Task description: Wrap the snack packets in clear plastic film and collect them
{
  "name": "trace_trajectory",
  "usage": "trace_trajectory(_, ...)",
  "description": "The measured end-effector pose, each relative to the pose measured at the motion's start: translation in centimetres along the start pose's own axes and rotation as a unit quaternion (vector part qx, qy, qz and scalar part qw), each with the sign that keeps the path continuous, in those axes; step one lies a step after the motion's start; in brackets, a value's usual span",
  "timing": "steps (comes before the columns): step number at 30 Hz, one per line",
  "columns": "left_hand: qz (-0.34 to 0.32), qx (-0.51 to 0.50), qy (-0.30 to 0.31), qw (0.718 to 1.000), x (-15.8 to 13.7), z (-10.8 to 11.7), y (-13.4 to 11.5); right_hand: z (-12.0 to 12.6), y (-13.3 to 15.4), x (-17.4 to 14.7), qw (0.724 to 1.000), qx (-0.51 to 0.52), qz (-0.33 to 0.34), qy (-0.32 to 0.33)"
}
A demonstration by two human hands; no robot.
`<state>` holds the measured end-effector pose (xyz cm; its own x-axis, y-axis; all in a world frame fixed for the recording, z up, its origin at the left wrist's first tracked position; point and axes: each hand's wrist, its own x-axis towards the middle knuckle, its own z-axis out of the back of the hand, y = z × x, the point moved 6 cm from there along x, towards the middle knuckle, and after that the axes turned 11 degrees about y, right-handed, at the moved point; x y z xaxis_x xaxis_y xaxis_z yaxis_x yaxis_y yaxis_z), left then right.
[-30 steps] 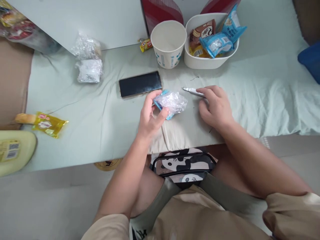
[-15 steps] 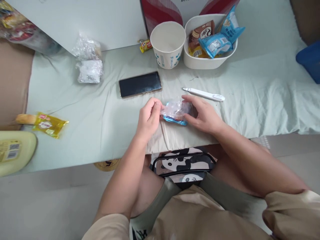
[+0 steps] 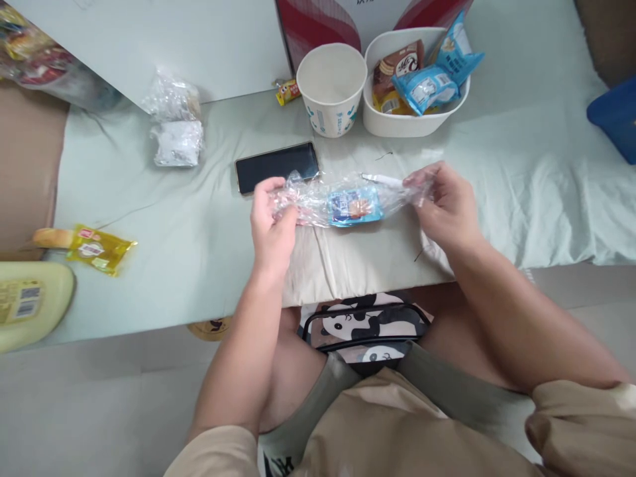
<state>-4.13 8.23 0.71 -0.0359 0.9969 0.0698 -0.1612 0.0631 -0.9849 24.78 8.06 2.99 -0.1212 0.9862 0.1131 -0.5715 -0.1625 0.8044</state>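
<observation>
Left hand [image 3: 272, 228]: closed on the bunched left end of a clear plastic wrapper [image 3: 311, 205]. Right hand [image 3: 447, 209]: pinches the opposite end, fingertips partly veiled by film. Between the two: a blue printed snack packet [image 3: 355, 207], near the middle of the stretched wrapper; whether inside or behind the film, cannot tell. Just beyond the wrapper: a white-handled cutter [image 3: 385, 180], blade end leftward, partly screened by film and hand. Beyond the left hand: a black-screened smartphone [image 3: 271, 169], lying flat. Farther back: a white paper cup [image 3: 332, 93] with teal print, upright; beside it, a white tub [image 3: 412, 126] holding blue packets [image 3: 430, 89] and a brown packet [image 3: 397, 66]. Left of the cup: a small yellow sachet [image 3: 287, 93]. Far left: a film-wrapped bundle [image 3: 177, 142]; a yellow packet [image 3: 97, 248] with a tan piece [image 3: 52, 238] at its left end; a pale yellow bottle [image 3: 34, 301]. Beneath: pale green cloth [image 3: 199, 265], wrinkled.
</observation>
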Motion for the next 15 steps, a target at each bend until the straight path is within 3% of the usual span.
trace_trajectory(3, 0.0, 0.043, 0.042, 0.998, 0.2, 0.0, 0.0, 0.7, -0.3, 0.0, 1.0, 0.0, -0.025, 0.003)
trace_trajectory(6, -0.019, 0.132, 0.087, 0.987, 0.1, -0.6, -0.7, 0.5, 1.0, -0.3, 0.997, -0.044, 0.035, 0.059)
trace_trajectory(11, -0.083, 0.166, 0.065, 0.98, -0.4, -0.5, -2.5, 1.8, 4.0, -1.9, 0.977, -0.194, 0.079, -0.027)
trace_trajectory(13, -0.104, 0.149, 0.059, 0.982, -0.7, -0.1, -3.1, 2.3, 5.5, -2.8, 0.971, -0.187, 0.145, -0.041)
trace_trajectory(15, -0.123, 0.123, 0.064, 0.983, -0.8, 0.2, -3.4, 2.3, 6.6, -3.7, 0.965, -0.143, 0.219, 0.0)
